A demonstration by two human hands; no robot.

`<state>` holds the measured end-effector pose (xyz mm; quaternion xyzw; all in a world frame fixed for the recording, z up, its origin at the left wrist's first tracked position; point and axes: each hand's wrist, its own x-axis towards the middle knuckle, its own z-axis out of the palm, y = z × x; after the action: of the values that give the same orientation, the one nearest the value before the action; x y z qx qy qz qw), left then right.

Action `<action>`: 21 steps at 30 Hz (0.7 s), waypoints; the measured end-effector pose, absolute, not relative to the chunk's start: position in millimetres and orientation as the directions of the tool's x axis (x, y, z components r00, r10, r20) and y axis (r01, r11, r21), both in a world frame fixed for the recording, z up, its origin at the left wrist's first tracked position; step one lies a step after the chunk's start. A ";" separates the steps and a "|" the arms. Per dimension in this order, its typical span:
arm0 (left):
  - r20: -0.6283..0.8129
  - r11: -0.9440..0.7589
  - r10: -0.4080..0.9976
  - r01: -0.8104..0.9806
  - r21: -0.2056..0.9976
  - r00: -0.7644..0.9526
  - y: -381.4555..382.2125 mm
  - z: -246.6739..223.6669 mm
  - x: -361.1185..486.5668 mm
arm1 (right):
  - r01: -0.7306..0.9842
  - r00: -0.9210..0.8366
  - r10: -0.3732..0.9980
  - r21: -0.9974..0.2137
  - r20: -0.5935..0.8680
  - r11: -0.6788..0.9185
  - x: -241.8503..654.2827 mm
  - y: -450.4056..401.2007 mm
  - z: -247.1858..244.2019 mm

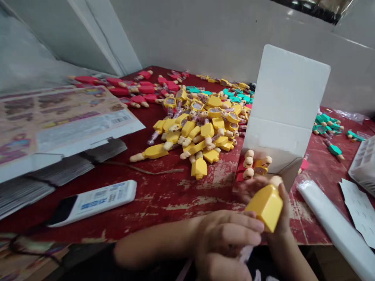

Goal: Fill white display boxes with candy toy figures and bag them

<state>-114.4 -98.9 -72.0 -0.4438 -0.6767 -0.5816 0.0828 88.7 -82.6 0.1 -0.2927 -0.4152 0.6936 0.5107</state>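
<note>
A yellow toy piece (267, 207) with a beige head is tilted in front of the white box. My right hand (283, 214) grips it from the right side, fingers around its back. At its lower left edge, the fingertips of my left hand (228, 238) touch it; that hand is slightly blurred, with its fingers curved. Behind them stands the open white box (278, 132), lid raised, with red and yellow pieces (261, 166) with beige heads inside. A heap of yellow pieces (190, 132) lies left of the box on the red table (164, 195).
Red pieces (146, 89) lie at the back left, green pieces (325, 124) at the right. On the left are stacked printed cardboard sheets (67, 113) and a white device (99, 201). A white roll (334, 226) and a white basket (365, 164) are at the right.
</note>
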 end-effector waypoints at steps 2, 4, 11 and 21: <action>0.549 0.047 0.600 0.711 0.701 -0.581 -73.4 -68.1 -149.2 | -0.349 0.056 0.986 -0.922 0.159 0.169 113.6 -71.4 5.2; 0.400 0.234 0.712 0.732 0.640 -0.577 -39.1 -65.7 -200.1 | -0.071 0.312 0.887 -0.923 0.340 0.378 138.3 -60.0 0.3; 0.144 0.469 0.790 0.739 0.484 -0.596 2.4 -93.5 -283.9 | 0.321 0.310 0.592 -0.668 0.744 0.672 121.2 -37.9 -69.9; 0.123 0.534 0.738 0.686 0.495 -0.664 -33.8 -117.7 -285.4 | 0.574 0.240 0.589 -0.602 0.771 0.555 105.4 -21.8 -55.7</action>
<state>-285.4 -33.8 -117.7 -0.4069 -0.8744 -0.2595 -0.0502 105.4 -21.8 -55.7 -0.4719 -0.6164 0.0061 0.6304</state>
